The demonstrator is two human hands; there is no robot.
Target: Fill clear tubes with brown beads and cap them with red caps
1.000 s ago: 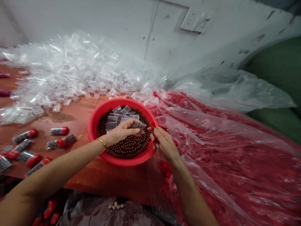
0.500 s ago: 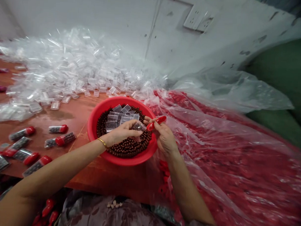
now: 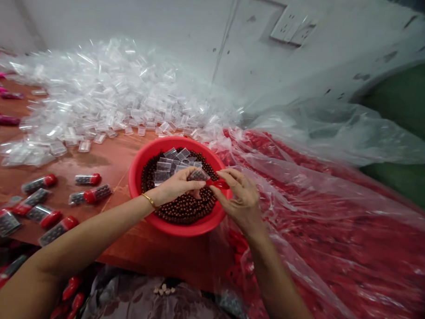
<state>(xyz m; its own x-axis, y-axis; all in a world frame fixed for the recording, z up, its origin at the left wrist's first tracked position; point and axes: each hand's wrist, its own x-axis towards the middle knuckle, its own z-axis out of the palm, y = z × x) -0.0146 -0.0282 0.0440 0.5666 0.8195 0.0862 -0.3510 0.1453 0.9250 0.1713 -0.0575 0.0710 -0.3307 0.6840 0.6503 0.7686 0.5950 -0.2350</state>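
Note:
Over the red basin (image 3: 135, 175), my left hand (image 3: 177, 184) pinches a small clear plastic case (image 3: 198, 175) with dark beads inside. A red plastic cap (image 3: 219, 183) sits at the case's right end. My right hand (image 3: 242, 198) has its thumb and fingers on that cap from the right, at the basin's rim. Whether the cap is fully pressed on cannot be made out. Brown beads (image 3: 186, 207) fill the basin beneath my hands, and several empty clear cases (image 3: 164, 165) lie on top of them.
Filled cases with red caps (image 3: 98, 192) lie on the left of the orange-brown table (image 3: 118, 158). A large heap of clear cases (image 3: 106, 90) is piled against the wall. To the right spreads a clear plastic bag (image 3: 318, 214) of red caps.
The red cap, tilted up in my right fingers before, now lies level at the case's end. My right hand has turned and its fingers have spread somewhat. The whole view has shifted slightly.

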